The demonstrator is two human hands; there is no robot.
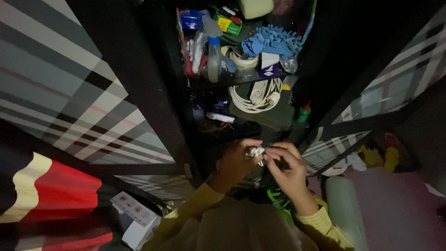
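Observation:
My left hand [236, 160] and my right hand [289, 168] meet in front of an open dark cabinet. Both pinch a small white bundle [255, 151] that looks like a cord or a scrap of cloth; I cannot tell which. Yellow sleeves cover both arms. Just above the hands, on the lower shelf, lie a coiled white power strip [256, 95] and a white tube [221, 117].
The upper shelf [241, 78] holds a spray bottle [213, 51], a blue microfibre mitt [272, 39], tape rolls and small boxes. Cabinet doors with a plaid pattern [79, 88] stand open on both sides. A white box [135, 218] lies at lower left, a pale green roll [346, 214] at lower right.

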